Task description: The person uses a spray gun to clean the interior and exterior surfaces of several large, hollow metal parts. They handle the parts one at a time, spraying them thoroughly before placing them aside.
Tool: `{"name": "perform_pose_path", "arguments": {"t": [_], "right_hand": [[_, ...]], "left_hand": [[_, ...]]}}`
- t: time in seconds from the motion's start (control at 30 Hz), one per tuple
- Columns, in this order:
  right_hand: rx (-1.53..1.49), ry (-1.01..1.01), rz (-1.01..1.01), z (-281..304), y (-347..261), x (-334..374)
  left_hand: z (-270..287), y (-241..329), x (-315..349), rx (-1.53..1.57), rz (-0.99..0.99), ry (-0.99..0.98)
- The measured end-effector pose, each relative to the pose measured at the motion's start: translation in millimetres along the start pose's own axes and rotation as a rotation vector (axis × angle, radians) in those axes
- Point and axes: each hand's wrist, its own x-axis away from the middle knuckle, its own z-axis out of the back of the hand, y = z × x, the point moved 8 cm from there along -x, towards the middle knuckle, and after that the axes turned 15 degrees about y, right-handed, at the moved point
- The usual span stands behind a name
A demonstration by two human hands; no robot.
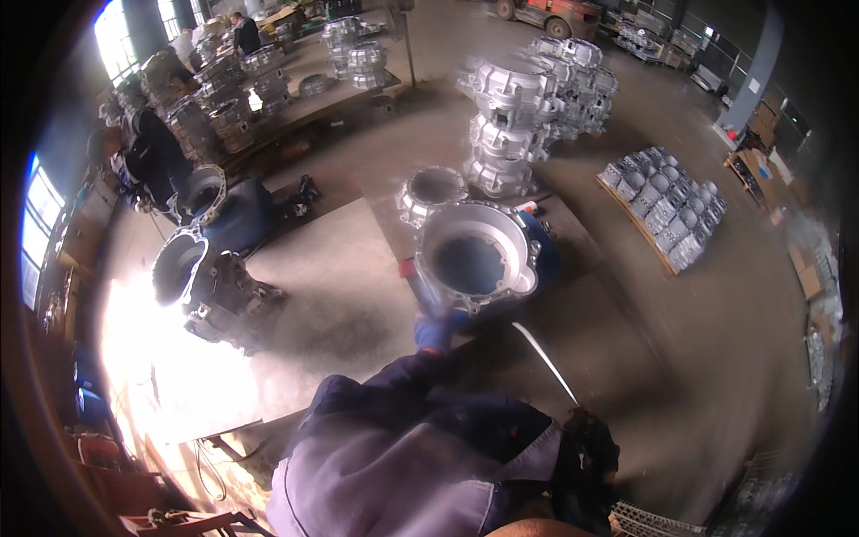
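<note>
A large round silver metal housing [472,255] with a wide open bore stands at the bench edge in front of me. My left hand [434,331], in a blue glove, is at its near left rim; the fingers are blurred. Just beyond that hand is a narrow, partly clear thing with a red end [413,273]; whether the hand grips it I cannot tell. Low on the right, my right hand [589,443], in a dark glove, is closed around the end of a long, thin, bright metal tool [546,362]. The tool slants toward the housing and stands apart from it.
A smaller ring-shaped housing [433,192] and a stack of housings [501,134] stand behind. More housings [210,286] are on the left of the bench [335,242]. A loaded pallet [667,210] lies on the floor at right. A person in dark clothes [152,157] works at far left.
</note>
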Motion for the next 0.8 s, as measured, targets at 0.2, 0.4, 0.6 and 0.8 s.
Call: {"name": "perform_pose_path", "arguments": {"t": [0.2, 0.4, 0.6, 0.8], "right_hand": [[0.127, 0.248, 0.136, 25.4, 39.9, -34.7], [0.166, 0.225, 0.135, 22.9, 48.2, -57.7], [0.288, 0.216, 0.1, 19.4, 51.7, -94.2], [0.427, 0.19, 0.066, 8.7, 63.9, -144.4]], "left_hand": [[-48.8, 101.1, 38.8, -0.546, -0.937, -0.193], [-158.6, 20.9, 24.3, -1.017, -0.407, -0.634], [-139.9, 75.3, 15.5, -0.839, -0.589, -0.67], [-115.2, 169.3, -52.5, -0.535, -0.617, -0.662]]}}
